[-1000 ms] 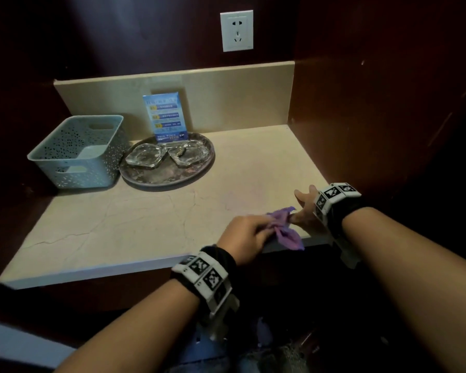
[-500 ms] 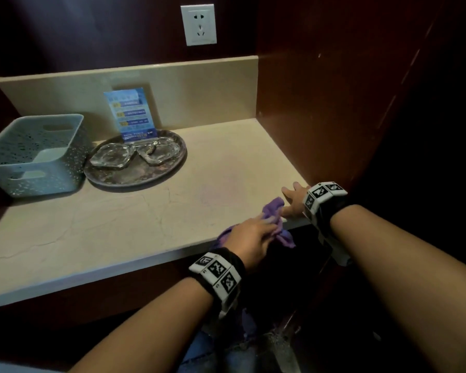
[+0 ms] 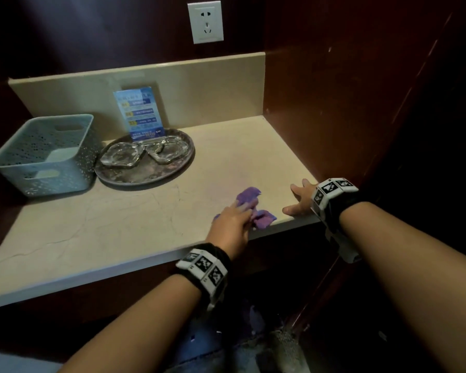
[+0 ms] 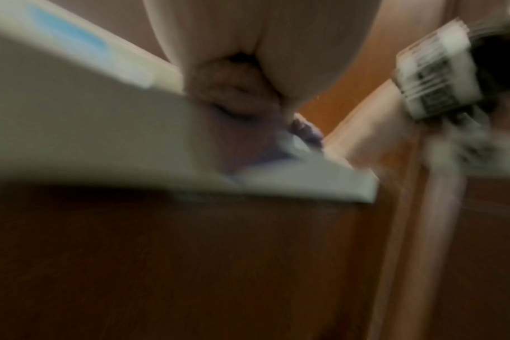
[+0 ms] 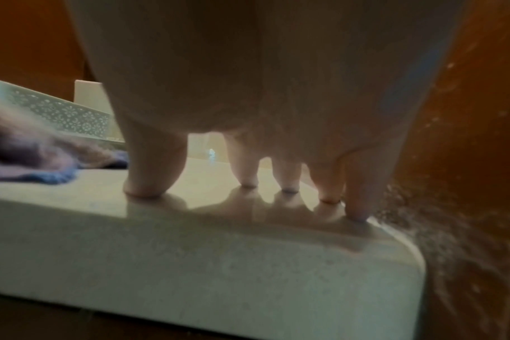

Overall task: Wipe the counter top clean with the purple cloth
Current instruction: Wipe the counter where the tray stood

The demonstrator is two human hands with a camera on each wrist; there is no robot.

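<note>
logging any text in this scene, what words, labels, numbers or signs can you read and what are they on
No text can be quoted as it reads.
Blue printed card standing at the back of the round metal tray: rows of print, too small and blurred to read.
Black-and-white square marker patterns on the left wristband and right wristband: coded patterns, no letters or numbers.
White wall socket: pin holes only, no lettering visible.

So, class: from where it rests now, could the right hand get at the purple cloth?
Probably yes. The right hand rests on the counter top beside the purple cloth; only bare counter lies between, though the left hand covers part of it.
</note>
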